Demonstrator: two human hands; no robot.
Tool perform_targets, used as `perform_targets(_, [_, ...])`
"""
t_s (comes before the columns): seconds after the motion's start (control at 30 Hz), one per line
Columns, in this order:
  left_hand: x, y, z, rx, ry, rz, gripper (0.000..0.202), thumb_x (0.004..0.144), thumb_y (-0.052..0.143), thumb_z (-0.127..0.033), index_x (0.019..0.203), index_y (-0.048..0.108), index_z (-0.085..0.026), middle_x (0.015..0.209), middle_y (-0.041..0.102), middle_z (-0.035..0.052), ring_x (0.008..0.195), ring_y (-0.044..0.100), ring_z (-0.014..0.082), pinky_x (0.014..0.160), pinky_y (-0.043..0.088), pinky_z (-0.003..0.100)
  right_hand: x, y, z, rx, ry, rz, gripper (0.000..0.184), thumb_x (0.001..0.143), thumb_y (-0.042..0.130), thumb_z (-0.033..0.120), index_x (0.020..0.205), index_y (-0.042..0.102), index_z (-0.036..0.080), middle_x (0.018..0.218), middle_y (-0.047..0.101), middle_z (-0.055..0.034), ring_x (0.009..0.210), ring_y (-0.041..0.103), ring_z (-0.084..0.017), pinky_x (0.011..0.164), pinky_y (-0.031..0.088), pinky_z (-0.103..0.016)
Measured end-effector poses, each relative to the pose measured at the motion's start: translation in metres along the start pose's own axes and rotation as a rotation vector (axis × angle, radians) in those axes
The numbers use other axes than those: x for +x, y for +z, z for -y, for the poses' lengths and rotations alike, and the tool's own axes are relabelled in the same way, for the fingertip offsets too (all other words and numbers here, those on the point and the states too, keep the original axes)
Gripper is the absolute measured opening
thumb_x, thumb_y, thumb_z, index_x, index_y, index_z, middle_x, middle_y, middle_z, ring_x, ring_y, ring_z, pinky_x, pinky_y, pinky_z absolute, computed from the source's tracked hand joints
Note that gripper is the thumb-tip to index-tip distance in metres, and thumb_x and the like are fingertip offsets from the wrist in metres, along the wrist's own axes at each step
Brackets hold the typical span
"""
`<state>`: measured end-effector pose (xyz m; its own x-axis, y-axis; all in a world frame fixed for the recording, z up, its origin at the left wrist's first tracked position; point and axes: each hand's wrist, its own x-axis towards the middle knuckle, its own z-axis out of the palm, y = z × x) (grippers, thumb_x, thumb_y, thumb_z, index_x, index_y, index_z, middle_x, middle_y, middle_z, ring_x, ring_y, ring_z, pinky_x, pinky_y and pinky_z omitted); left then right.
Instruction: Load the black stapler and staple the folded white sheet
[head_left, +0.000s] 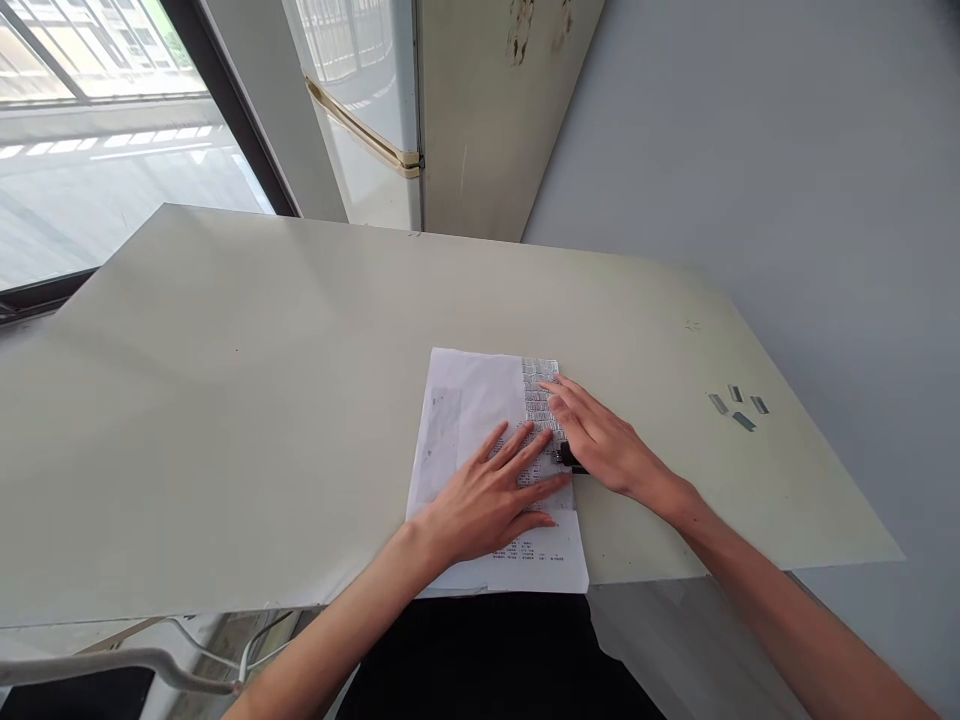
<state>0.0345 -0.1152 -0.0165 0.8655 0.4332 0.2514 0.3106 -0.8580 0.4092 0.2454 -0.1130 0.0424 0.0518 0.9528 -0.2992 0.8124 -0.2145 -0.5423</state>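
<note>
A white sheet of paper (465, 420) with printed text lies on the pale table (247, 400) near its front edge; its right part looks folded over, showing a printed strip. My left hand (491, 495) lies flat on the paper with fingers stretched out and spread. My right hand (600, 435) rests at the paper's right edge, fingers extended over the printed strip. A small black object (570, 460) shows under my right hand; I cannot make out what it is or whether the hand grips it.
Several small grey metal pieces (739, 405) lie at the table's right side. A pale refrigerator (420, 110) stands behind the table, beside a large window (90, 110). A grey wall runs along the right. A chair frame (172, 665) shows at the lower left.
</note>
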Motion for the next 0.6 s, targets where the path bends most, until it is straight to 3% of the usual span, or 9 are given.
perform_targets(0.23, [-0.0002, 0.0023, 0.0002, 0.044, 0.006, 0.004, 0.053, 0.107, 0.053, -0.049, 0.156, 0.048, -0.029, 0.176, 0.016, 0.0066, 0.161, 0.013, 0.0328, 0.132, 0.016, 0.056, -0.0037, -0.0028, 0.0049, -0.057, 0.034, 0.031, 0.064, 0.107, 0.019, 0.067, 0.159, 0.043, 0.040, 0.174, 0.028, 0.0033, 0.157, 0.034, -0.033, 0.125, 0.032, -0.063])
perform_targets(0.6, [0.0020, 0.0041, -0.0019, 0.041, -0.008, 0.000, 0.053, 0.107, 0.055, -0.048, 0.155, 0.050, -0.028, 0.175, 0.017, 0.0088, 0.161, 0.015, 0.0329, 0.132, 0.017, 0.058, -0.0017, 0.0013, 0.0043, -0.116, 0.004, -0.010, 0.059, 0.109, 0.021, 0.061, 0.157, 0.047, 0.038, 0.172, 0.034, 0.0005, 0.156, 0.037, -0.032, 0.123, 0.036, -0.062])
